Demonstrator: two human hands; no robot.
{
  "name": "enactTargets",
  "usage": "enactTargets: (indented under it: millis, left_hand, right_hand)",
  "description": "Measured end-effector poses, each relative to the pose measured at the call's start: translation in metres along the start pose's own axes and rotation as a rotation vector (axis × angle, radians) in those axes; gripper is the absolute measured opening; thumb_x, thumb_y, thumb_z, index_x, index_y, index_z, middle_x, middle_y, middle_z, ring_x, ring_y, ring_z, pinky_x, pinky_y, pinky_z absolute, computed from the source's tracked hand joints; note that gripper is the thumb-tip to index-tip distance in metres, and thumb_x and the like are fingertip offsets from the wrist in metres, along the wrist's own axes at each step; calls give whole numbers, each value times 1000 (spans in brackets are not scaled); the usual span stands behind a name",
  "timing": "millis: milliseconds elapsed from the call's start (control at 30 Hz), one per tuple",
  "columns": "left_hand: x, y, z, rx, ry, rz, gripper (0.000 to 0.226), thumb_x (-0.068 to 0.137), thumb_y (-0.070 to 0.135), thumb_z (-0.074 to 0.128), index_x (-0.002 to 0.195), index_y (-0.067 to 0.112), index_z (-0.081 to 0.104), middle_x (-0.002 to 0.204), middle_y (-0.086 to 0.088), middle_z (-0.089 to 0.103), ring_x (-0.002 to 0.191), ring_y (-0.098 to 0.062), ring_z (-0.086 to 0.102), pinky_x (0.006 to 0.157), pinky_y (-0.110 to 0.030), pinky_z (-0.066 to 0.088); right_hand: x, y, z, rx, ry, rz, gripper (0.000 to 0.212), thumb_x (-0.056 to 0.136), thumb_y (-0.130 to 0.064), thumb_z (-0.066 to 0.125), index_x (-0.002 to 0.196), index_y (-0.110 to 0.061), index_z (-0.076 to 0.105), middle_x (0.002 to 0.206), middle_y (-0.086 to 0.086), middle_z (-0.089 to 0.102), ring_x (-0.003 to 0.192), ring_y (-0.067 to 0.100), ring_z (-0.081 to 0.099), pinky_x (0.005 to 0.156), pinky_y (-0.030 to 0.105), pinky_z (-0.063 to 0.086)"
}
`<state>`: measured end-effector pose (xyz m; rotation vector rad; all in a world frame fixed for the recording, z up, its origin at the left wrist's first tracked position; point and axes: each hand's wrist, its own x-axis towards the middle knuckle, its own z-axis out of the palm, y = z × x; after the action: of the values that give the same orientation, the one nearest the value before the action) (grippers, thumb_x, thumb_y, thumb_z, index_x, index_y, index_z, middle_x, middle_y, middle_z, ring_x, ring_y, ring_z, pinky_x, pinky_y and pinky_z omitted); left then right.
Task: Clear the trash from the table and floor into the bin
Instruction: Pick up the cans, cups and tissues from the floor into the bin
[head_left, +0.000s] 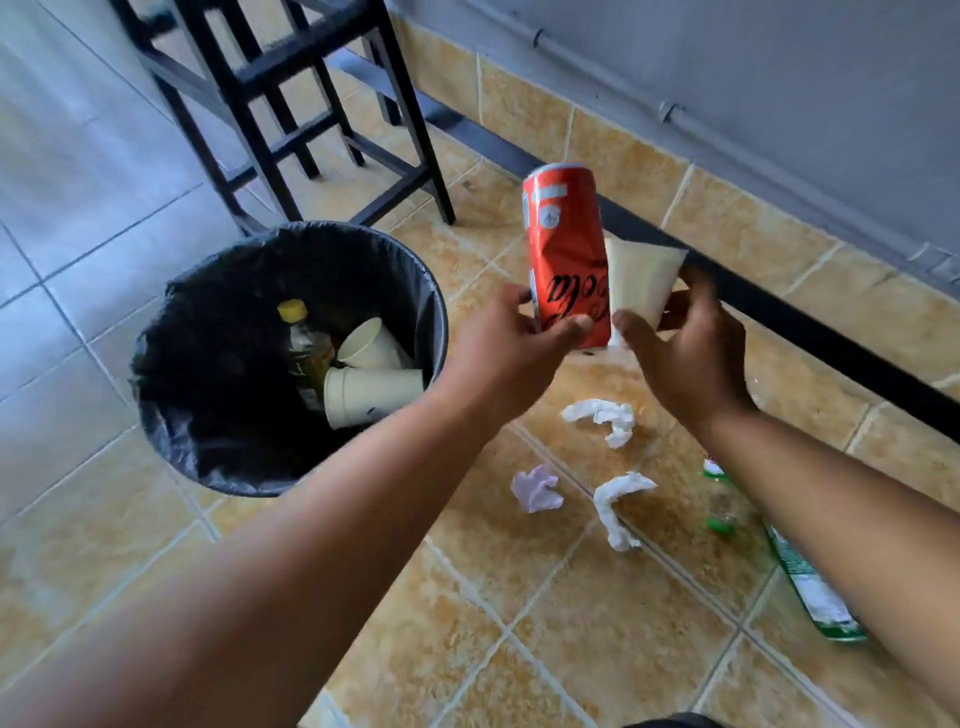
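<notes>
Head view: left hand (511, 343) clamped round the dented red can (566, 254), right hand (685, 345) pinching the paper cup (641, 280) — both right of the bin (291, 358). Best swung left over the liner's opening, then released; tissues (605, 418) left on the floor.

can (566, 249) red | cup (641, 283) cream | bin liner (218, 322) black | floor tiles (519, 597) tan
</notes>
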<state>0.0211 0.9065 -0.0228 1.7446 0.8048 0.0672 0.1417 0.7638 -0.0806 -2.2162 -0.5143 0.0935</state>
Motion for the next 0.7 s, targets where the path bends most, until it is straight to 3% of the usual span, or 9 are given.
enactTargets:
  millis: [100, 133, 200, 267, 367, 533, 633, 700]
  left_hand:
    - [2, 19, -61, -72, 220, 39, 52, 81, 40, 76, 126, 22, 58, 100, 0, 72, 89, -17, 71, 84, -39, 60]
    - [2, 18, -80, -39, 291, 38, 55, 78, 42, 77, 126, 22, 57, 99, 1, 71, 90, -16, 70, 82, -38, 60]
    - [-2, 8, -108, 139, 391, -6, 59, 78, 45, 75, 127, 21, 53, 102, 4, 66, 87, -13, 64, 66, -24, 53]
    - [-11, -10, -126, 315, 421, -106, 57, 81, 44, 73, 128, 19, 52, 106, 0, 62, 85, -14, 58, 62, -22, 45]
    - [-21, -43, -135, 405, 366, -255, 62, 79, 43, 76, 128, 14, 53, 114, -9, 65, 95, -23, 62, 75, -32, 51]
    - [-24, -71, -135, 649, 281, -387, 77, 83, 57, 67, 137, 6, 45, 125, -19, 61, 106, -33, 60, 79, -37, 51]
    - [-22, -74, -136, 765, 313, -374, 80, 85, 61, 61, 138, 4, 45, 128, -22, 57, 112, -38, 57, 78, -36, 45]
    - [-20, -67, -133, 770, 453, -232, 68, 88, 50, 64, 136, 5, 48, 131, -25, 51, 117, -42, 53, 90, -42, 48]
  right_hand:
    - [11, -55, 4, 211, 25, -39, 61, 83, -35, 74, 134, -14, 49, 102, -6, 64, 76, -14, 60, 62, 2, 42]
    - [13, -71, 10, 264, -1, -48, 58, 83, -35, 73, 133, -15, 51, 100, -7, 65, 76, -17, 60, 63, 3, 45]
    - [14, -97, 26, 320, -114, -59, 59, 80, -45, 71, 131, -21, 55, 97, -5, 70, 80, -3, 68, 67, 24, 56]
    - [11, -118, 45, 290, -257, -56, 61, 76, -53, 69, 128, -22, 57, 98, 0, 73, 86, 17, 70, 71, 34, 56]
    - [0, -135, 71, 108, -412, -109, 66, 78, -54, 70, 131, -19, 55, 107, 5, 69, 97, 23, 65, 75, 27, 46]
    - [-5, -128, 75, 61, -417, -186, 75, 80, -61, 66, 139, -17, 50, 116, 6, 67, 108, 20, 61, 85, 24, 43]
    - [0, -103, 56, 107, -407, -136, 62, 86, -58, 62, 132, -18, 55, 103, 0, 66, 96, 17, 64, 83, 26, 47]
    - [8, -71, 42, 102, -424, -58, 50, 88, -53, 62, 123, -18, 62, 97, -1, 67, 88, 19, 69, 84, 32, 54]
